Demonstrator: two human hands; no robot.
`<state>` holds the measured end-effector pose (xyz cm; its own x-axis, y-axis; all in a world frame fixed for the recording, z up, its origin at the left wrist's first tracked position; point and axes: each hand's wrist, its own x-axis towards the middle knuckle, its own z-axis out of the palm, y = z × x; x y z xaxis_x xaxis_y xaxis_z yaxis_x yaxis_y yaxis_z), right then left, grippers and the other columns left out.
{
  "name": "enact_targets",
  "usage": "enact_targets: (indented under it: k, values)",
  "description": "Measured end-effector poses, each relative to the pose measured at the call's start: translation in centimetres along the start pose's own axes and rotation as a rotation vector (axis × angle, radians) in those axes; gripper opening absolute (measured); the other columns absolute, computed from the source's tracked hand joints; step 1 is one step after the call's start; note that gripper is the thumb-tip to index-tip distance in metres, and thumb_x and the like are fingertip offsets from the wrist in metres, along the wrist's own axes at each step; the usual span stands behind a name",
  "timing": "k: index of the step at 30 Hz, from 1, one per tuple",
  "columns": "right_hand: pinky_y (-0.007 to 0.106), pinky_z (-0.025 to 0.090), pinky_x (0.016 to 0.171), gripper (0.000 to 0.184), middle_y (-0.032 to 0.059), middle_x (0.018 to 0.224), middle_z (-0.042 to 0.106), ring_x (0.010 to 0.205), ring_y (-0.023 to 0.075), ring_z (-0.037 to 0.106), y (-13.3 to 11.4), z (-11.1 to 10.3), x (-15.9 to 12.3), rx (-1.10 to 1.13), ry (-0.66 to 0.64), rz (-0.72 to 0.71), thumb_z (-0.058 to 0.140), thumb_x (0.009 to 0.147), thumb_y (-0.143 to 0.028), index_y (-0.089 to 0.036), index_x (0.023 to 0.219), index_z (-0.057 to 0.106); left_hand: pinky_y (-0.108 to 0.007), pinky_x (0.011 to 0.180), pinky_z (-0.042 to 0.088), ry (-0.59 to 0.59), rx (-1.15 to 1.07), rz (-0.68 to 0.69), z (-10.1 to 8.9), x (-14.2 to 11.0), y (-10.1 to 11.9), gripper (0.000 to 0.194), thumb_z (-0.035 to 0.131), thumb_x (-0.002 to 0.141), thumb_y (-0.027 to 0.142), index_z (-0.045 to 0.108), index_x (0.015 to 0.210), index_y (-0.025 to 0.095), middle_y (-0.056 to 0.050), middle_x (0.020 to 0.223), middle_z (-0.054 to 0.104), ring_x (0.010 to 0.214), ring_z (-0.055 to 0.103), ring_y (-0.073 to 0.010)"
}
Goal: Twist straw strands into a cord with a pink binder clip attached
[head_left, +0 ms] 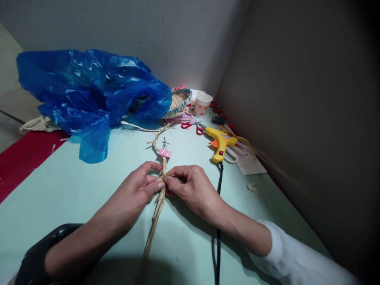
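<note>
A braided straw cord (164,163) runs down the middle of the table, its loose strands (156,215) trailing toward me. My left hand (141,183) pinches the cord from the left, thumb and fingers closed on it. From the right, my right hand (188,182) grips the same spot between thumb and forefinger. The two hands' fingertips nearly meet there, hiding part of the braid. Just beyond them a pink binder clip (165,152) is clamped on the cord. Past the clip the finished braid curves away toward the back.
A blue plastic bag (97,87) fills the back left, against a woven basket (181,101). A paper cup (203,103), red-handled scissors (197,126) and a yellow glue gun (221,141) stand right of centre. The gun's black cable (219,221) passes beside my right wrist. A wall (291,99) rises at right.
</note>
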<state>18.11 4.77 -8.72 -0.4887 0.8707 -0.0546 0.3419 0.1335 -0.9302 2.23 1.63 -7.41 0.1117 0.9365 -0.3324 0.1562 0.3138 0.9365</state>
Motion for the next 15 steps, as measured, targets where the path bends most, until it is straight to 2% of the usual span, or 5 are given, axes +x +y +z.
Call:
enact_targets:
  k: [2, 5, 8, 11, 15]
  values:
    - [0.024, 0.026, 0.052, 0.023, -0.0023, 0.059, 0.053, 0.056, 0.0089, 0.04, -0.2, 0.0, -0.1, -0.049, 0.033, -0.006, 0.052, 0.084, -0.025, -0.014, 0.066, 0.061, -0.023, 0.045, 0.018, -0.019, 0.025, -0.026, -0.1, 0.0, 0.0, 0.03, 0.057, 0.081, 0.038, 0.045, 0.103, 0.021, 0.013, 0.048, 0.035, 0.045, 0.025, -0.0088]
    - [0.024, 0.024, 0.051, 0.023, -0.0023, 0.057, 0.053, 0.055, 0.0087, 0.04, -0.6, -0.2, -0.1, -0.094, 0.043, -0.003, 0.051, 0.084, -0.024, -0.014, 0.065, 0.059, -0.025, 0.047, 0.024, -0.01, 0.147, -0.021, -0.5, -0.1, 0.1, 0.028, 0.05, 0.085, 0.041, 0.046, 0.105, 0.021, 0.011, 0.044, 0.04, 0.045, 0.033, -0.0117]
    - [0.024, 0.024, 0.051, 0.024, -0.0027, 0.056, 0.052, 0.054, 0.0086, 0.039, -0.9, -0.4, -0.2, -0.127, 0.047, -0.027, 0.051, 0.084, -0.024, -0.015, 0.064, 0.058, -0.026, 0.052, 0.03, 0.126, 0.391, 0.095, -1.1, -0.4, 0.2, 0.02, 0.052, 0.086, 0.042, 0.052, 0.094, 0.024, 0.006, 0.053, 0.049, 0.053, 0.043, -0.014]
    - [0.025, 0.024, 0.052, 0.022, -0.0032, 0.057, 0.05, 0.055, 0.0084, 0.038, -1.0, -0.5, -0.4, -0.171, 0.09, -0.059, 0.051, 0.085, -0.022, -0.014, 0.065, 0.059, -0.027, 0.054, 0.031, 0.23, 0.619, 0.198, -1.2, -1.0, 0.4, 0.026, 0.053, 0.087, 0.047, 0.053, 0.075, 0.023, 0.004, 0.06, 0.05, 0.057, 0.043, -0.0141]
    - [0.025, 0.024, 0.052, 0.025, -0.0038, 0.056, 0.045, 0.055, 0.0084, 0.034, -0.9, -0.4, -0.5, -0.163, 0.1, -0.065, 0.051, 0.086, -0.022, -0.014, 0.066, 0.062, -0.026, 0.052, 0.033, 0.197, 0.504, 0.131, 0.1, -1.9, 0.3, 0.031, 0.048, 0.089, 0.048, 0.054, 0.07, 0.024, 0.003, 0.059, 0.049, 0.056, 0.044, -0.0141]
